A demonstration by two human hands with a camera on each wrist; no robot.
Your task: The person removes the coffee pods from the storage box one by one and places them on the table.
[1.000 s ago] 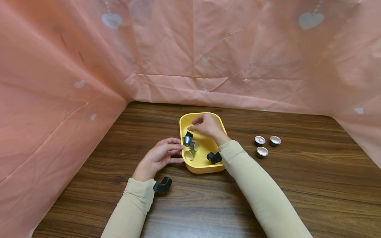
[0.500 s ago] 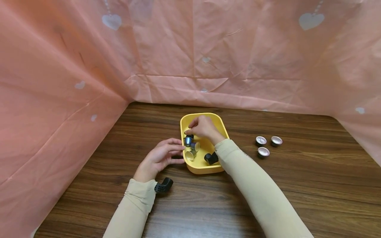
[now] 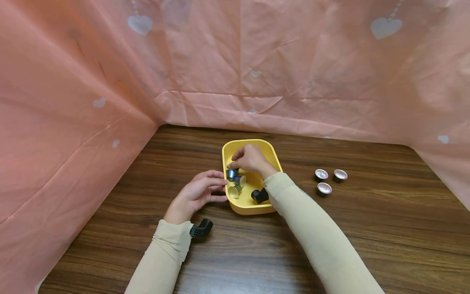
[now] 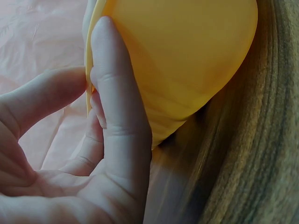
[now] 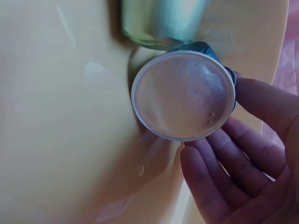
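My left hand (image 3: 196, 194) pinches the left rim of a yellow tray (image 3: 253, 210) between thumb and fingers; the left wrist view shows a finger (image 4: 117, 93) along the outer wall. Inside the tray, my right hand (image 3: 249, 159) holds a dark coffee capsule by its edge. Its round foil lid (image 5: 184, 95) faces the right wrist camera; in the head view the fingers mostly cover it. Close by its near side lies a shiny blue capsule (image 3: 231, 174). A purplish capsule (image 3: 240, 181) and a pale gold one (image 3: 234, 190) lie on their sides nearer me.
Three dark capsules with foil lids up stand on the wooden table right of the tray: a back-left one (image 3: 321, 174), a back-right one (image 3: 340, 175) and a front one (image 3: 324, 189). A pink heart-patterned cloth (image 3: 238, 110) surrounds the table's back and sides.
My right hand has come down and toward me onto the dark capsule beside the blue one. My left hand stays on the tray's rim.
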